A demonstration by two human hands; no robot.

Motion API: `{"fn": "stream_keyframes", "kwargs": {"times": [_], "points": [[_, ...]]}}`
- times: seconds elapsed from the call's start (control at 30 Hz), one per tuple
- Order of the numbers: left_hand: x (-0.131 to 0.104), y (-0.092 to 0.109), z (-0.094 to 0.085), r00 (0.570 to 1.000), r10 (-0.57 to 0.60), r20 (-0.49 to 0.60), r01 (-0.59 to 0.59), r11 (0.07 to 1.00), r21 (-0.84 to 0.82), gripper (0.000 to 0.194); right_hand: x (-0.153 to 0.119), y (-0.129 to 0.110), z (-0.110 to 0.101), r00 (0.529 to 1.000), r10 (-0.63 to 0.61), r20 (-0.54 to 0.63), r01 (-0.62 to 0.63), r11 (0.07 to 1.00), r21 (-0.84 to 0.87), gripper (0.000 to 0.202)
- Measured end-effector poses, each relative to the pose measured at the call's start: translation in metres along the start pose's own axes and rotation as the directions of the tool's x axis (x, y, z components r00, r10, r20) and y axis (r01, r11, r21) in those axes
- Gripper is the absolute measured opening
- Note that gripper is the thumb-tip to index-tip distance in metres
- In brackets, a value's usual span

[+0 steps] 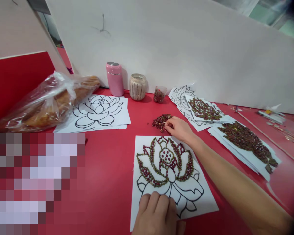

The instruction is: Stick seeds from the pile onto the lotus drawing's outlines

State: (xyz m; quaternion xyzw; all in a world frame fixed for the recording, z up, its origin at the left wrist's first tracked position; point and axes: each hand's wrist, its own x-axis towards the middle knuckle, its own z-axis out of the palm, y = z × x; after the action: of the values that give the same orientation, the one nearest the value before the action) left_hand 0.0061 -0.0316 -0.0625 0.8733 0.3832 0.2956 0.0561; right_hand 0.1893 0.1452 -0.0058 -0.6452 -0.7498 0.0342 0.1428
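Note:
A white sheet with a lotus outline (171,195) lies on the red table; rows of green and dark red beans cover parts of its upper petals. My left hand (155,212) rests on the lower part of this sheet with curled fingers, its fingertips hidden from me. Beyond the sheet's top edge, my right hand (177,128) touches the near right side of a heap of dark red beans (160,121). Thumb and index finger are pinched together there; whether a bean is between them is too small to see.
Along the white partition stand a pink flask (115,80), a jar (137,87) and a small cup of beans (159,94). Bread in a plastic bag (54,104) lies left beside printed lotus sheets (100,112). Bean-covered pictures (247,143) and a thin stick (267,135) lie right.

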Motion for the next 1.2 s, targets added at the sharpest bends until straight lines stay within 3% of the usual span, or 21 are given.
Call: {"fn": "stream_keyframes", "kwargs": {"times": [0.17,0.27,0.37,0.47,0.57,0.67,0.87,1.2], "points": [[0.000,0.002,0.003,0.992,-0.028,-0.121,0.019,0.997,-0.070,0.014,0.000,-0.005,0.002,0.999,0.029,-0.032,-0.029,1.000,0.002,0.013],[0.002,0.001,-0.004,0.999,0.003,-0.036,-0.007,0.994,-0.108,0.015,-0.014,-0.007,-0.007,0.996,0.046,-0.076,-0.042,0.998,0.050,0.013],[0.002,0.000,-0.009,1.000,0.014,0.026,-0.010,0.992,-0.127,0.016,-0.045,-0.012,-0.020,0.997,0.022,-0.074,-0.013,0.992,0.123,0.014],[0.002,0.001,-0.006,0.999,0.001,-0.048,-0.007,0.990,-0.139,0.018,-0.087,-0.020,-0.026,0.999,-0.037,-0.031,0.045,0.944,0.327,0.013],[0.002,0.002,-0.003,0.997,0.004,-0.076,-0.015,0.990,-0.140,0.018,-0.123,-0.029,-0.019,1.000,0.023,0.014,-0.026,0.911,0.412,0.012],[0.004,0.002,-0.007,0.998,0.016,-0.056,-0.023,0.992,-0.127,0.017,-0.145,-0.037,-0.006,0.995,0.089,-0.034,-0.070,0.928,0.367,0.008],[0.008,0.003,-0.022,0.997,0.037,0.063,-0.029,0.993,-0.115,0.013,-0.152,-0.048,0.004,0.977,0.148,-0.152,-0.127,0.982,0.143,0.005],[0.005,0.004,-0.018,0.999,0.015,0.043,-0.010,0.994,-0.110,0.010,-0.152,-0.050,0.004,0.973,0.181,-0.144,-0.170,0.982,0.087,0.007]]}}
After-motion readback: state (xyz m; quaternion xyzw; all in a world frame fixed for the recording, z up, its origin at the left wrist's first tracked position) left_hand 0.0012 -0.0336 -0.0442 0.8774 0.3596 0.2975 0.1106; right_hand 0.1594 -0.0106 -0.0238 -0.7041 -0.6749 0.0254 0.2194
